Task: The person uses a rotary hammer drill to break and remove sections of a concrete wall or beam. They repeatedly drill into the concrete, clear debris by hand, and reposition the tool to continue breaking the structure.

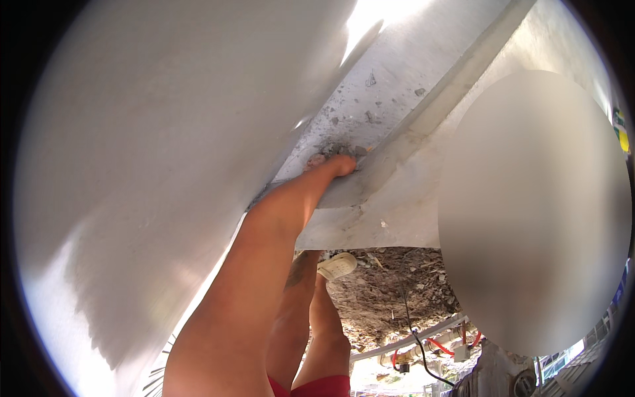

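My left arm rises from the lower edge and bends at the elbow into a pale grey trough (397, 59). At the trough's lower end, my left hand (339, 165) is bent over and looks closed against a small heap of grey crumbled debris (337, 149). The forearm covers most of the fingers, and whatever they hold cannot be made out. Smaller grey fragments (369, 117) lie scattered further up the trough floor. My right hand does not show.
A large smooth grey panel (165, 132) fills the left, and a raised ledge (436, 112) borders the trough. Below are my legs, a beige clog (338, 265) and littered brown ground (390, 291). Pipes with red tubing (440, 346) and a black cable (418, 341) run at lower right. A blurred oval hides the right side.
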A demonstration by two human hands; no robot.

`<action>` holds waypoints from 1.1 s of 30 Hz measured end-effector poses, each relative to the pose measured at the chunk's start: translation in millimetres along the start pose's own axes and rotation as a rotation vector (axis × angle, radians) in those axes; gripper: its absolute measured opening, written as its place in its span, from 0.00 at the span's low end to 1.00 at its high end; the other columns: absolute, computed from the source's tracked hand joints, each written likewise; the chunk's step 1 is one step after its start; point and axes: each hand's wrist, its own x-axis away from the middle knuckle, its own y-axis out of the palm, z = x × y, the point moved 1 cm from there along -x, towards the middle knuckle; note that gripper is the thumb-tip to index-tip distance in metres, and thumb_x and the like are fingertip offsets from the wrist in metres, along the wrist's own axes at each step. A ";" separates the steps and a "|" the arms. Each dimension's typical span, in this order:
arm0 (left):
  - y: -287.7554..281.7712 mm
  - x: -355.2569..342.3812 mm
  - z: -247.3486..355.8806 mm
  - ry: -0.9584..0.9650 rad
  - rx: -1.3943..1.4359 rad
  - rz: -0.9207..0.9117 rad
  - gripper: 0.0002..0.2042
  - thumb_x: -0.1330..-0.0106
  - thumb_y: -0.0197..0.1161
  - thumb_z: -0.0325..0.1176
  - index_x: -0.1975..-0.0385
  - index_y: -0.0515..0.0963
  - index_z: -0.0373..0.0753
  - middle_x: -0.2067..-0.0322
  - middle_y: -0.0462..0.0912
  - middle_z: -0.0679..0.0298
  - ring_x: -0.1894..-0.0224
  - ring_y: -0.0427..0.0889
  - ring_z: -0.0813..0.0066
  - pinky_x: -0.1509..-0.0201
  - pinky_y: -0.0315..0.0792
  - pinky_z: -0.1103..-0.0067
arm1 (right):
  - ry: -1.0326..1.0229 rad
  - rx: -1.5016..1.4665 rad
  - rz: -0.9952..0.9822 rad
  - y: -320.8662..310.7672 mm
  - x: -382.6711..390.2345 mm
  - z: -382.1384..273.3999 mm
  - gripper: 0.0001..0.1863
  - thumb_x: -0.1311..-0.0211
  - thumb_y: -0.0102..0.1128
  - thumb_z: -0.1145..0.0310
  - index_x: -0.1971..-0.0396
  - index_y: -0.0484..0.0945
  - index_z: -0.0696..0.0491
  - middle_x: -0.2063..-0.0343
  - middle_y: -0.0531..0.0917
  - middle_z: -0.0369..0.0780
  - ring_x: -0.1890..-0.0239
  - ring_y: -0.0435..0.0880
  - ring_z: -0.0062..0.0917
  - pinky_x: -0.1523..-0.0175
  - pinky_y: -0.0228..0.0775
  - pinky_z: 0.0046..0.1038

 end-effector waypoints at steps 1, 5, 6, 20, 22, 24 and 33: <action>5.1 -12.9 -2.9 0.029 0.025 -0.025 0.23 0.24 0.47 0.37 0.44 0.82 0.28 0.35 0.79 0.43 0.36 0.81 0.42 0.30 0.71 0.59 | -0.002 0.004 -0.008 3.9 -7.0 1.4 0.08 0.37 0.70 0.70 0.67 0.85 0.60 0.75 0.86 0.40 0.76 0.78 0.25 0.68 0.69 0.30; 5.5 -52.2 0.4 -0.166 0.386 -0.194 0.24 0.21 0.43 0.43 0.41 0.80 0.35 0.36 0.81 0.46 0.35 0.81 0.52 0.33 0.71 0.58 | -0.005 0.029 -0.025 19.0 -24.1 3.8 0.09 0.37 0.70 0.69 0.66 0.85 0.60 0.74 0.86 0.40 0.76 0.78 0.25 0.67 0.69 0.30; 0.9 -51.2 6.8 -0.295 0.540 -0.255 0.24 0.20 0.42 0.45 0.40 0.80 0.38 0.36 0.81 0.48 0.35 0.81 0.55 0.35 0.72 0.58 | 0.001 0.035 -0.025 21.3 -27.4 4.3 0.09 0.37 0.70 0.69 0.66 0.85 0.60 0.74 0.86 0.40 0.76 0.79 0.25 0.67 0.69 0.30; -15.0 -22.6 -32.6 -0.277 -0.033 -0.168 0.19 0.32 0.63 0.40 0.51 0.87 0.31 0.47 0.89 0.50 0.46 0.89 0.57 0.42 0.81 0.64 | -0.012 0.070 -0.069 34.5 -35.2 -1.1 0.11 0.38 0.71 0.67 0.65 0.85 0.61 0.72 0.86 0.41 0.76 0.80 0.26 0.66 0.72 0.31; -20.5 -27.3 -25.3 -0.280 -0.117 -0.044 0.20 0.33 0.65 0.37 0.46 0.86 0.33 0.43 0.87 0.50 0.42 0.87 0.57 0.39 0.80 0.66 | 0.006 0.086 -0.052 42.6 -33.3 -10.9 0.11 0.38 0.72 0.67 0.64 0.85 0.61 0.72 0.86 0.41 0.76 0.80 0.26 0.66 0.72 0.31; -23.5 -42.6 -14.3 -0.229 -0.199 0.018 0.21 0.36 0.69 0.37 0.45 0.86 0.35 0.42 0.86 0.50 0.39 0.86 0.56 0.37 0.80 0.66 | 0.032 0.099 -0.012 44.5 -23.8 -12.9 0.11 0.38 0.72 0.67 0.64 0.85 0.61 0.72 0.86 0.41 0.75 0.80 0.26 0.66 0.72 0.31; 12.6 -38.8 -53.1 -0.326 -0.136 0.128 0.18 0.31 0.65 0.32 0.43 0.86 0.38 0.37 0.83 0.50 0.34 0.82 0.51 0.35 0.79 0.63 | -0.016 0.091 -0.067 52.4 -36.7 6.8 0.13 0.38 0.73 0.66 0.63 0.85 0.61 0.71 0.87 0.42 0.75 0.81 0.27 0.66 0.74 0.31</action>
